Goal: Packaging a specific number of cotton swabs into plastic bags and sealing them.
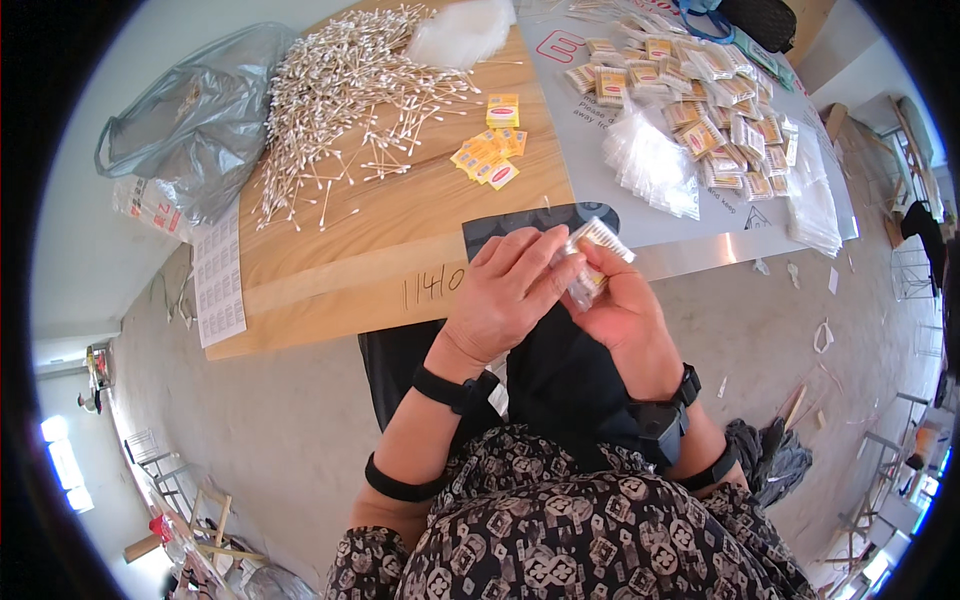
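Above the table's front edge I hold a small clear bag of cotton swabs (pixel 606 238), its white tips showing in a row at the top. My right hand (pixel 632 318) grips the bag from below and the right, fingers closed round it. At its left side, the thumb and fingers of my left hand (pixel 505 290) pinch the plastic; part of the bag is hidden behind them. A dark mat (pixel 490 230) lies on the table just beyond my left hand. Farther off are a stack of yellow cards (pixel 503 110) and several loose yellow cards (pixel 484 158).
A big heap of loose cotton swabs (pixel 340 90) covers the far left, beside a grey plastic bag (pixel 200 120). Filled swab packets (pixel 735 130) pile up at the far right, near empty clear bags (pixel 650 165). A printed sheet (pixel 217 275) hangs over the left edge.
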Motion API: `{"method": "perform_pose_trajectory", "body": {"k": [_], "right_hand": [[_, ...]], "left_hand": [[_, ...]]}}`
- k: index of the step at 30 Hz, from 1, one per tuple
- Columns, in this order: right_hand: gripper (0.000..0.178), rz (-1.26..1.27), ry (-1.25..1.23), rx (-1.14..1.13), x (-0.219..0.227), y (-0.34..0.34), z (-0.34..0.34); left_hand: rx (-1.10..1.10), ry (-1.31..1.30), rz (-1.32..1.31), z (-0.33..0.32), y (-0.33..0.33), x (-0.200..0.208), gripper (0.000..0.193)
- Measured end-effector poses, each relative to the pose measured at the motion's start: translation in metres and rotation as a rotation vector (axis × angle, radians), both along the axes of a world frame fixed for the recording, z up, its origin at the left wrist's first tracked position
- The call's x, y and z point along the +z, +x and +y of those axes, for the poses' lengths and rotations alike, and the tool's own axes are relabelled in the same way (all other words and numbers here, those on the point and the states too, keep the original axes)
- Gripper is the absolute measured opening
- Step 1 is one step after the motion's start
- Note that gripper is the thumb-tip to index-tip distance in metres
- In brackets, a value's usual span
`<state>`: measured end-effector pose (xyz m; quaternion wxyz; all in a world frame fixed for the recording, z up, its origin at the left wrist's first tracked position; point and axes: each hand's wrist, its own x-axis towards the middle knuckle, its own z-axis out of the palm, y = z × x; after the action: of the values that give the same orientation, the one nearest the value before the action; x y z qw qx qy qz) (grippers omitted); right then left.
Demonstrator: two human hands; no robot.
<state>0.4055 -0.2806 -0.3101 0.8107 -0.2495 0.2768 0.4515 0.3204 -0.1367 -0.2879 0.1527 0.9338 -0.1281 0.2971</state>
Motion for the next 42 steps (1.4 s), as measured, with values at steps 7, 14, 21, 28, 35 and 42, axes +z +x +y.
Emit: {"method": "perform_pose_trajectory", "body": {"k": [7,14,21,28,35,42], "right_hand": [[0.030,-0.034,0.105,0.221,0.007,-0.030,0.032],[0.033,-1.108,-0.299,0.158,-0.006,-0.046,0.023],[0.020,-1.658,-0.365,0.259,0.003,-0.037,0.061],[0.013,-1.500,-0.325,0.326,-0.007,-0.031,0.060],[0.014,-1.730,-0.349,0.293,-0.002,-0.033,0.061],[0.016,-2.235,-0.549,-0.105,0.038,-0.040,0.081]], "left_hand": [[0.035,0.090,-0.032,0.025,-0.034,0.015,0.032],[0.211,-0.012,0.125,0.057,-0.051,0.026,0.019],[0.240,-0.077,0.175,0.055,-0.054,0.013,0.015],[0.229,-1.138,0.140,0.050,-0.067,-0.031,0.015],[0.186,-1.082,0.187,0.054,-0.066,-0.026,0.013],[0.414,-0.412,-0.227,0.038,-0.050,0.001,0.014]]}}
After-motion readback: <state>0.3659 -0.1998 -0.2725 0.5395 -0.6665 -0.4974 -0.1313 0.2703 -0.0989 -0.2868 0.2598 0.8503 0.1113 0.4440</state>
